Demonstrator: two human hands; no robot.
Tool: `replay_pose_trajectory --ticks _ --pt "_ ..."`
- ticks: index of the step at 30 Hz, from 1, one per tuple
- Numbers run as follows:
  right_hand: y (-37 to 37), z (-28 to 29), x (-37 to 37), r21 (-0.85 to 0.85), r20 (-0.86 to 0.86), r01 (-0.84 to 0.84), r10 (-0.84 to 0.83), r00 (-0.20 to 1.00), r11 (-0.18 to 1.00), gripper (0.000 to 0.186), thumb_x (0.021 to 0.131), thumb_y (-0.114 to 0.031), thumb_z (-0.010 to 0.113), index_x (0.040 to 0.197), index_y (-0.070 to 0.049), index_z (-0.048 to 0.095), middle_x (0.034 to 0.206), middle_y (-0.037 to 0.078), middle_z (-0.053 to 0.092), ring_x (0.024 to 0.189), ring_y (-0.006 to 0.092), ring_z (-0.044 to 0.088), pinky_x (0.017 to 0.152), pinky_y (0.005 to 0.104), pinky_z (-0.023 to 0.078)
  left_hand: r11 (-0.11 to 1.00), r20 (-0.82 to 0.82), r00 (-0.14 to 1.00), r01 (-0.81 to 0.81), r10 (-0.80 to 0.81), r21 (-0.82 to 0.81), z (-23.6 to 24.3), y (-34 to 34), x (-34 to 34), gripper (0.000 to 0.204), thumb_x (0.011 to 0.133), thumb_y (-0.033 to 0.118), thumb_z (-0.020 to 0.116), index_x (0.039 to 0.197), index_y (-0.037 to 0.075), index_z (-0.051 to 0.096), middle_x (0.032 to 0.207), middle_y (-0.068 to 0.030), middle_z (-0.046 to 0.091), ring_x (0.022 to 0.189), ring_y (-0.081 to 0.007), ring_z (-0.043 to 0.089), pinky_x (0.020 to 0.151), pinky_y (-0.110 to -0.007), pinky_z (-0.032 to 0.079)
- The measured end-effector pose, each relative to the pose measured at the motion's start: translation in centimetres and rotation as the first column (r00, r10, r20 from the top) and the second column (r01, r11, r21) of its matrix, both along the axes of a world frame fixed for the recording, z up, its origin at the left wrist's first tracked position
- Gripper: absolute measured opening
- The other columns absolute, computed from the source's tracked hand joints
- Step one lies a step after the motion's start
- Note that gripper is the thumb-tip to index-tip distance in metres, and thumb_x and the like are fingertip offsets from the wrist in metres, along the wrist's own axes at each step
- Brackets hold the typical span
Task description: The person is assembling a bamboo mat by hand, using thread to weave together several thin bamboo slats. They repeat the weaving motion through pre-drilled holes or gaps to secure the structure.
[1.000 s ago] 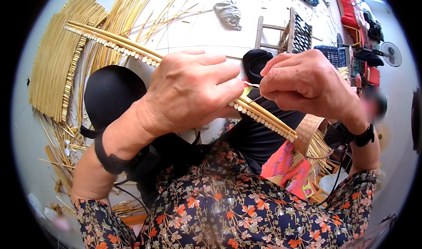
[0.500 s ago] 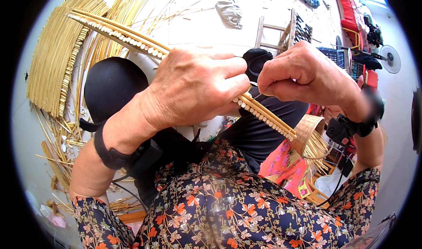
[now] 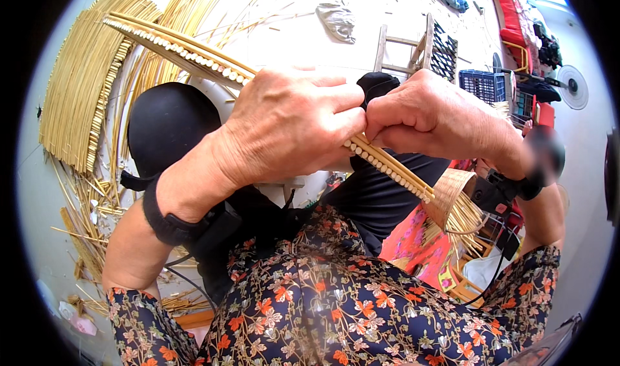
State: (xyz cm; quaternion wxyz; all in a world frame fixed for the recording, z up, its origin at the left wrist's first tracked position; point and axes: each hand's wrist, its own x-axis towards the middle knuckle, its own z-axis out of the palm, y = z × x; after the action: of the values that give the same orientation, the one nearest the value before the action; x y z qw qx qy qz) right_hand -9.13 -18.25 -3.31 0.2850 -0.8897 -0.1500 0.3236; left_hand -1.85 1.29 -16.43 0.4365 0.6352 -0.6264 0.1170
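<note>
A long, narrow row of pale yellow stalks [image 3: 395, 170], their cut round ends lined up along one edge, runs slantwise across my lap from upper left to lower right. My left hand [image 3: 290, 121] is closed round the middle of it, knuckles up. Close against the left fingertips, my right hand [image 3: 426, 114] is curled in a pinch just above the stalks. Whatever lies between its fingers is hidden. Beneath the row are my knees in dark trousers [image 3: 387, 201].
At the far left lies a mat of stalks [image 3: 77, 82], with loose stalks [image 3: 187, 11] beside it. A woven basket [image 3: 450, 195] of stalks stands at my right. Beyond are a wooden chair [image 3: 423, 46], a blue crate [image 3: 481, 85], a grey cloth [image 3: 337, 20] and a fan [image 3: 573, 85].
My right hand has moved left and slightly down, up to the left fingertips. The left hand and the stalk row have hardly shifted.
</note>
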Motion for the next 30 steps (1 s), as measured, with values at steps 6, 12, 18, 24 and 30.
replay_pose_trajectory --ticks 6,12,18,24,30 --pt "0.4 0.6 -0.7 -0.135 0.208 -0.016 0.044 0.977 0.991 0.017 0.095 -0.021 0.074 0.099 -0.006 0.069 0.071 0.017 0.065 0.067 0.0388 0.068 0.062 0.0460 0.053 1.000 0.003 1.000 -0.023 0.023 -0.001 0.5 -0.2 0.6 0.033 0.067 0.030 0.085 0.085 0.011 0.065 0.081 -0.0003 0.061 0.078 -0.0224 0.067 0.066 -0.037 0.055" --pt "0.8 0.4 -2.2 -0.144 0.285 0.067 -0.023 0.958 0.987 0.044 0.080 -0.023 0.090 0.114 -0.010 0.067 0.066 0.000 0.047 0.065 0.0197 0.055 0.062 0.0376 0.043 0.999 -0.016 0.999 -0.027 0.028 0.021 0.2 -0.1 0.7 0.035 0.066 0.028 0.086 0.090 0.011 0.068 0.083 0.0003 0.063 0.079 -0.0224 0.069 0.066 -0.037 0.055" --pt "1.3 -0.6 -2.5 -0.063 0.318 0.089 -0.064 0.946 0.994 0.052 0.082 -0.022 0.090 0.115 -0.005 0.054 0.085 0.013 0.065 0.078 0.0352 0.069 0.066 0.0450 0.052 0.997 -0.021 0.998 -0.051 0.052 0.065 0.0 0.0 0.5 0.032 0.065 0.027 0.086 0.086 0.011 0.068 0.087 -0.0003 0.068 0.085 -0.0238 0.073 0.070 -0.037 0.058" --pt "1.2 -2.7 -3.2 -0.041 0.417 -0.055 0.067 0.906 0.998 0.038 0.080 -0.010 0.084 0.106 -0.009 0.056 0.084 0.008 0.064 0.078 0.0316 0.067 0.093 0.0423 0.054 0.998 -0.002 0.998 -0.070 0.070 -0.002 -0.2 -0.9 0.7 0.029 0.073 0.036 0.082 0.079 0.013 0.065 0.082 -0.0002 0.063 0.082 -0.0210 0.070 0.066 -0.036 0.056" --pt "2.9 3.0 -4.7 -0.330 0.799 0.194 0.164 0.579 0.924 0.057 0.076 -0.011 0.087 0.130 -0.006 0.069 0.106 0.010 0.072 0.100 0.0300 0.070 0.100 0.0492 0.053 0.988 0.010 0.988 -0.154 0.154 0.029 1.5 -1.5 3.8 0.031 0.071 0.028 0.089 0.084 0.009 0.068 0.086 -0.0052 0.066 0.078 -0.0285 0.069 0.067 -0.040 0.054"
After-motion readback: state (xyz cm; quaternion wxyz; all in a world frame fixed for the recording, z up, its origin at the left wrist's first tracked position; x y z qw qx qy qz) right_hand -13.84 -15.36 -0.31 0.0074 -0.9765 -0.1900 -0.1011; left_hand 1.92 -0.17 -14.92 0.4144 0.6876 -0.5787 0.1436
